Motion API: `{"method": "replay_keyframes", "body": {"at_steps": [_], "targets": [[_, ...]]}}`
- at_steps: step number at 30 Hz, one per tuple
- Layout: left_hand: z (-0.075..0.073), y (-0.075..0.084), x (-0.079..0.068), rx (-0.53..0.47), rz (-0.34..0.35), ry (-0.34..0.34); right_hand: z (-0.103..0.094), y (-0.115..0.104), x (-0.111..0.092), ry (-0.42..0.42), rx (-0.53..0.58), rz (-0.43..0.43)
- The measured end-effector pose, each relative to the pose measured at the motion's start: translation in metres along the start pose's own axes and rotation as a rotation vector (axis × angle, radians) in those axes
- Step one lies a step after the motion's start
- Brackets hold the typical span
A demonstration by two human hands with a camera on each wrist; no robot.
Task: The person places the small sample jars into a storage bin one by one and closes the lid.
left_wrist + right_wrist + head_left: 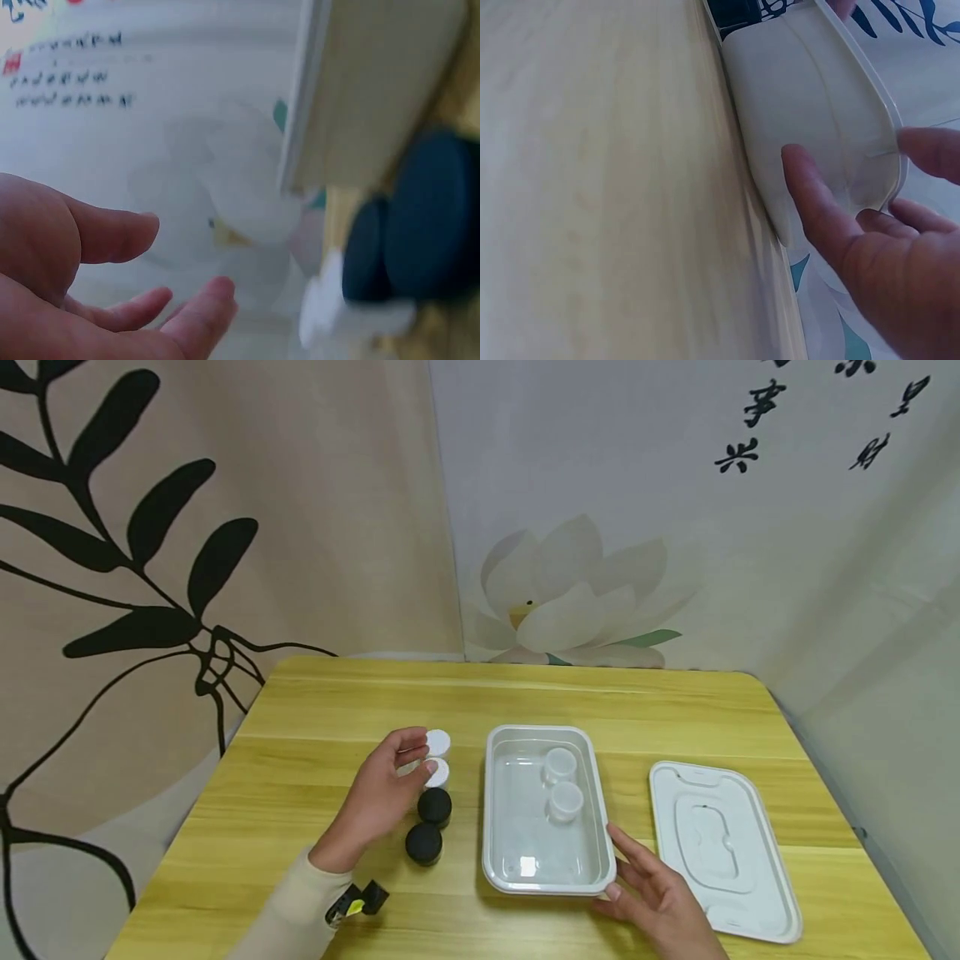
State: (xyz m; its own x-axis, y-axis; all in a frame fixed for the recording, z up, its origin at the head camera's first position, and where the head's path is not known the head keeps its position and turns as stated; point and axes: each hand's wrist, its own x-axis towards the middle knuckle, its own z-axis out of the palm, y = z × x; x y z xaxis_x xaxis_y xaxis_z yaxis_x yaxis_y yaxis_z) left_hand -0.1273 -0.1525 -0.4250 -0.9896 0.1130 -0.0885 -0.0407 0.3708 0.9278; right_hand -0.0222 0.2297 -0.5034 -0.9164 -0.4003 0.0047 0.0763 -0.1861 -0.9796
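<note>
My left hand [382,797] is beside a column of small round jars, thumb and fingers apart with nothing between them. Its fingertips are near two white-topped jars [438,743]; whether they touch cannot be told. Two black-topped jars [424,843] stand nearer in the same column. In the left wrist view the black jars [431,217] are blurred at the right. My right hand [660,897] touches the outside of the front right corner of a white plastic tub [517,888], its fingers fairly straight. Inside the tub are two small translucent round jars [565,801].
A white rectangular lid [720,843] lies on the wooden table [360,693], right of the tub. A small black device [356,903] is strapped on the left wrist. Printed curtains [600,460] hang behind the table's far edge.
</note>
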Motion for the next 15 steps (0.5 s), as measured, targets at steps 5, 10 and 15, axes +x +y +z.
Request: {"method": "replay_keyframes", "body": {"at_steps": [5,10,15], "targets": [[-0.023,-0.023,0.003,0.023,-0.052,0.081,-0.001,0.002,-0.001,-0.001,0.002,-0.002],[-0.036,-0.044,0.005,0.016,-0.107,0.127,-0.001,0.001,-0.001,0.001,0.006,0.008],[-0.036,-0.066,0.01,-0.024,-0.13,0.118,-0.001,0.002,0.0,0.018,0.001,0.026]]}}
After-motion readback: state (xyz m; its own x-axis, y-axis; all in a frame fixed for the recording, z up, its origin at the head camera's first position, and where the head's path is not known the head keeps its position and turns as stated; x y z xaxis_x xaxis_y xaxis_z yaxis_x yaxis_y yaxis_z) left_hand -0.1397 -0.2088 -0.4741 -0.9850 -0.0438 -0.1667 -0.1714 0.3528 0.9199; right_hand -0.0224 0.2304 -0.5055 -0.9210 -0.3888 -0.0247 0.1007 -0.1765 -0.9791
